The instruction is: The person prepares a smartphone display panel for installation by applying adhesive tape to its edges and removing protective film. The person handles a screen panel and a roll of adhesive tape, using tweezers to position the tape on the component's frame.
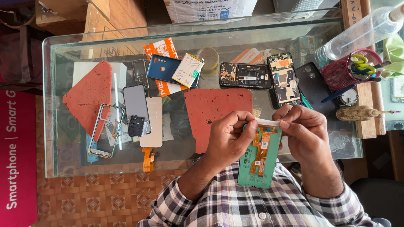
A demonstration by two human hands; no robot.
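The person's left hand [227, 136] grips the upper left edge of a green-backed phone display panel with an orange flex ribbon [259, 157], fingers curled round its side and thumb pressed near the top. The right hand [305, 134] pinches a white strip of tape or film [267, 122] at the panel's top edge between thumb and forefinger. The panel is held upright over the near edge of the glass-topped table [59, 105], above the person's checked shirt.

Just behind the hands lies a red foam mat [210, 109]. Beyond it, a row of opened phones: a black phone with its circuit board bare [245, 75], another stripped phone with green board [284, 77], and a dark phone back cover [313, 86]. To the right stands a pink mesh tool basket [338, 73] beside a clear plastic spray bottle [357, 33]. Well to the left are a blue phone back [162, 67] with a white battery [187, 70] on it, a second red foam piece [86, 94], a black display screen [135, 103] and a silver phone frame [105, 130].
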